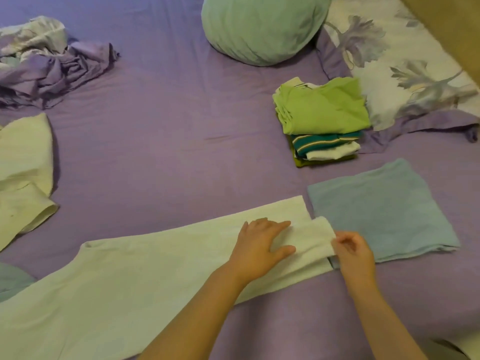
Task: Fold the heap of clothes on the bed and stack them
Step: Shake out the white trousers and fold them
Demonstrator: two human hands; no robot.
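Observation:
A long pale mint-white garment (145, 263) lies spread across the purple bed sheet (166, 152) in front of me. My left hand (259, 245) presses flat on its right end with straight fingers. My right hand (354, 252) pinches the edge of the garment's folded-over end piece (315, 239). A folded light-blue cloth (381, 211) lies flat just right of my hands. Behind it stands a stack of folded clothes (322, 120) with a lime-green one on top and teal-striped, white and olive ones below.
A crumpled heap of purple and white fabric (49, 66) sits at the far left. A cream garment (23, 172) lies at the left edge. A mint-green pillow (262, 27) and a floral pillow (405, 63) lie at the back right.

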